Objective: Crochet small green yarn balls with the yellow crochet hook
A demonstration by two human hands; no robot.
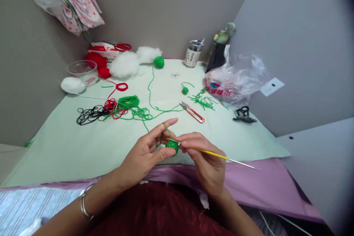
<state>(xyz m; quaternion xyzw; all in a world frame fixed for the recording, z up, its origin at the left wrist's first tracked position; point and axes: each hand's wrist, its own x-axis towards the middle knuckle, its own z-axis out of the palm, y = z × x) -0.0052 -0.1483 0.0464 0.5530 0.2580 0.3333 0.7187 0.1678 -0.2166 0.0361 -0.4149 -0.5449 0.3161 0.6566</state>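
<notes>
Near the table's front edge, my left hand (151, 151) pinches a small green crocheted piece (172, 148) between thumb and fingers. A strand of green yarn (167, 129) runs over its raised index finger down to the piece. My right hand (206, 160) is closed around the yellow grip of a crochet hook (212, 153). The hook's thin metal tip lies at the top of the green piece, by the yarn. Its other metal end sticks out to the right. Some fingers of my left hand are hidden behind the piece.
Beyond my hands lie orange thread snips (193, 113), green yarn scraps (204, 100), tangled green yarn (128, 102) and black yarn (90, 115). Farther back are white stuffing (125, 65), a green yarn ball (159, 62), a pen holder (193, 54) and a plastic bag (235, 81). A claw clip (243, 115) sits right.
</notes>
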